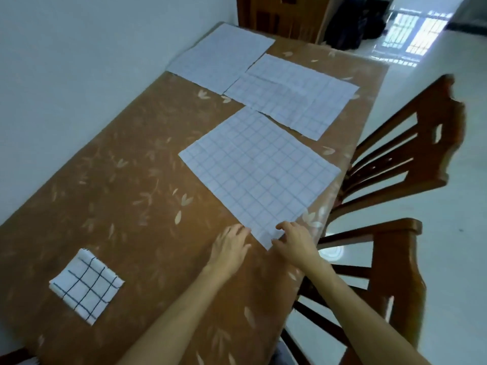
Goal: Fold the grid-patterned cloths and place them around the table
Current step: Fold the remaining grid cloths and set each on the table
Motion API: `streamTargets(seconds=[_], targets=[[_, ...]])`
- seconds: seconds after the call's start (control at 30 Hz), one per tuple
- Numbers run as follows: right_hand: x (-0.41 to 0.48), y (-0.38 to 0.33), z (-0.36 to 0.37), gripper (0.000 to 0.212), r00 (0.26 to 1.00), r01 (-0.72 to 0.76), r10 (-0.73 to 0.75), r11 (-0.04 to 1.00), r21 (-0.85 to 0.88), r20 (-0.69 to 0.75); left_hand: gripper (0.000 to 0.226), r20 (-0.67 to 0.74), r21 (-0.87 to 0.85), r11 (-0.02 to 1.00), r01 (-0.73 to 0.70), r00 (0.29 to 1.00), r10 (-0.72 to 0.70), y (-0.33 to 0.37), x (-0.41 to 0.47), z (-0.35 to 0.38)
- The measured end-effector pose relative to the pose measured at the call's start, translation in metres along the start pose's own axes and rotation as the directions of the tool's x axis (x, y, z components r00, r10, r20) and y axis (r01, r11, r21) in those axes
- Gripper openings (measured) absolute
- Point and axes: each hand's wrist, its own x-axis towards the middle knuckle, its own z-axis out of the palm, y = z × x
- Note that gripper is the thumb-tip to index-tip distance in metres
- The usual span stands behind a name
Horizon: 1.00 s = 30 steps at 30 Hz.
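here the right hand [295, 239] has a pinching grip on the near corner of the flat cloth [259, 175] at the bench [126, 185] edge, the left hand [232, 242] open beside it, so a one-sided pull may skew the fold.
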Motion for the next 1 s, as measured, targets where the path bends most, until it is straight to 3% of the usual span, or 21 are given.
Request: streamTargets(seconds=[0.1, 0.3, 0.57, 0.73, 0.8, 0.9, 1.0], targets=[[-0.011, 0.023, 0.003, 0.033, 0.999, -0.015, 0.016, 1.000, 0.023, -0.029, 0.042, 0.053, -0.015, 0.998, -0.065, 0.996, 0.065, 0.028, 0.016, 0.027], [-0.021, 0.034, 0.014, 0.025, 0.999, 0.022, -0.020, 0.999, 0.031, -0.047, 0.035, -0.090, -0.054, 0.996, 0.065, 0.994, -0.069, 0.051, 0.035, 0.046], [-0.031, 0.044, 0.027, 0.029, 0.999, 0.010, -0.005, 0.991, 0.133, -0.040, 0.010, -0.165, 0.055, 0.997, 0.057, 0.985, -0.047, 0.046, 0.057, 0.050], [-0.040, 0.048, 0.018, 0.030, 0.998, 0.002, 0.006, 0.993, 0.118, -0.067, 0.011, -0.075, 0.062, 0.997, 0.049, 0.996, -0.044, 0.047, 0.059, 0.044], [-0.043, 0.047, 0.011, 0.037, 0.998, 0.010, -0.002, 0.995, 0.101, -0.071, 0.011, -0.043, 0.012, 0.999, 0.048, 0.998, -0.047, 0.046, 0.043, 0.041], [-0.045, 0.045, 0.007, 0.061, 0.994, 0.035, -0.028, 0.997, 0.069, -0.103, 0.009, -0.018, -0.172, 0.982, 0.072, 0.997, -0.076, 0.041, 0.012, 0.034], [-0.051, 0.035, 0.007, 0.072, 0.983, 0.040, -0.047, 0.998, -0.045, -0.178, 0.009, 0.050, -0.360, 0.931, 0.057, 0.998, -0.042, 0.027, -0.023, 0.018]])
